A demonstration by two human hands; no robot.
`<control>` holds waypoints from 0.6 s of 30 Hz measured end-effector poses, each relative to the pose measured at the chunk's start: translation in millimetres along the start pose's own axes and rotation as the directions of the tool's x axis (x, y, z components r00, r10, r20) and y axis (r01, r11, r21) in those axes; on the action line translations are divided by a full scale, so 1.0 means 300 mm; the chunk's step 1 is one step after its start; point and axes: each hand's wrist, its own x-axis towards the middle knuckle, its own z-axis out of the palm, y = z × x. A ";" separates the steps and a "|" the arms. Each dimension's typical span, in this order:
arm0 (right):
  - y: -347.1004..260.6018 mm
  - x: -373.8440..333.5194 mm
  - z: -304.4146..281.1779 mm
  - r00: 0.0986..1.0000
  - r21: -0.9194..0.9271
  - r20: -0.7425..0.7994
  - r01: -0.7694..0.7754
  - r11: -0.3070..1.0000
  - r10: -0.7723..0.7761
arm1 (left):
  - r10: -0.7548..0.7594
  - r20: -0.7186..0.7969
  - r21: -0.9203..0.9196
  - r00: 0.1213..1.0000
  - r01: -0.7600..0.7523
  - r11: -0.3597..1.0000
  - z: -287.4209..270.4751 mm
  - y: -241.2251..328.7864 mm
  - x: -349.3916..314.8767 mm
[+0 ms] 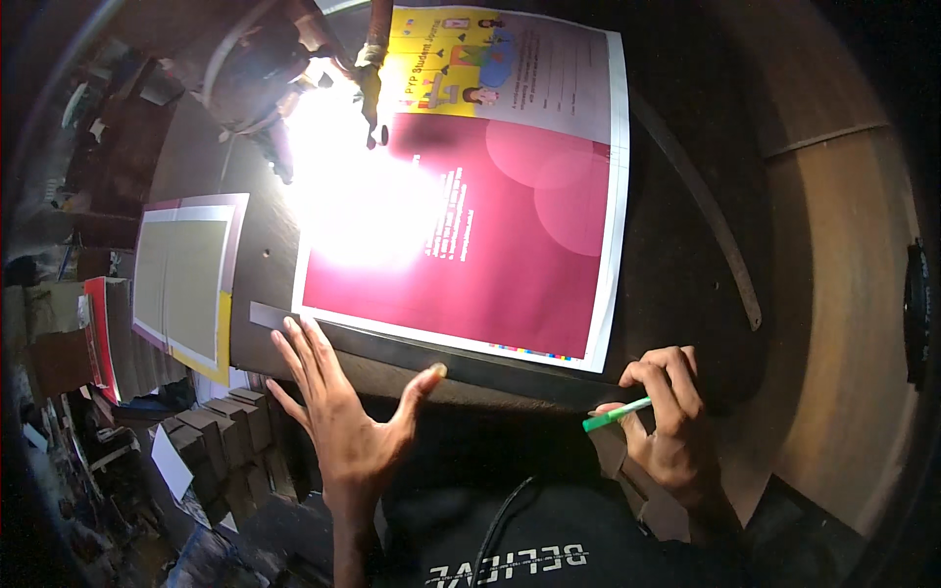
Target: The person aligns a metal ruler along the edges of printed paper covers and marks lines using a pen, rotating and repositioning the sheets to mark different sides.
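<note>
The sheet is deep magenta with paler overlapping circles, white lettering and white margins; its far panels are yellow and mauve-grey, its near edge dotted with multicoloured blocks. The pen is green, the strip black, the board grey-beige bordered white, purple and yellow
</note>
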 end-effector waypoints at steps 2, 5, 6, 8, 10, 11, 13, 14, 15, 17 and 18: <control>0.003 -0.009 -0.008 0.999 -0.111 0.042 0.022 0.994 -0.018 | -0.013 -0.159 -0.226 0.987 -0.023 0.974 -0.048 -0.009 0.028; 0.061 -0.024 -0.083 0.998 0.164 -0.013 0.067 0.984 -0.066 | 0.015 -0.528 -0.388 0.849 -0.257 0.885 -0.103 -0.051 0.092; 0.093 -0.036 -0.135 0.996 0.288 -0.036 0.093 0.953 -0.086 | 0.020 -0.608 -0.400 0.794 -0.327 0.856 -0.134 -0.045 0.111; 0.221 -0.116 -0.221 0.992 0.387 -0.122 0.028 0.922 0.021 | 0.105 -0.572 -0.425 0.813 -0.404 0.810 -0.145 -0.031 0.140; 0.288 -0.249 -0.336 0.910 0.523 -0.112 -0.288 0.802 0.400 | 0.303 -0.484 -0.400 0.821 -0.516 0.757 -0.142 0.007 0.176; 0.354 -0.304 -0.383 0.886 0.403 -0.209 -0.308 0.862 0.414 | 0.399 -0.439 -0.347 0.805 -0.562 0.751 -0.125 0.056 0.197; 0.395 -0.352 -0.401 0.774 0.265 -0.434 -0.379 0.887 0.461 | 0.536 -0.450 -0.360 0.714 -0.695 0.623 -0.060 0.192 0.251; 0.447 -0.307 -0.380 0.777 0.251 -0.433 -0.383 0.889 0.457 | 0.598 -0.447 -0.288 0.665 -0.740 0.608 0.010 0.244 0.322; 0.536 -0.271 -0.347 0.737 0.196 -0.510 -0.402 0.894 0.443 | 0.604 -0.417 -0.267 0.679 -0.726 0.633 0.055 0.287 0.347; 0.588 -0.130 -0.304 0.702 0.141 -0.568 -0.431 0.891 0.429 | 0.605 -0.386 -0.192 0.697 -0.702 0.686 0.086 0.313 0.353; 0.581 -0.052 -0.283 0.705 0.134 -0.552 -0.453 0.882 0.446 | 0.635 -0.380 -0.143 0.673 -0.721 0.678 0.119 0.314 0.359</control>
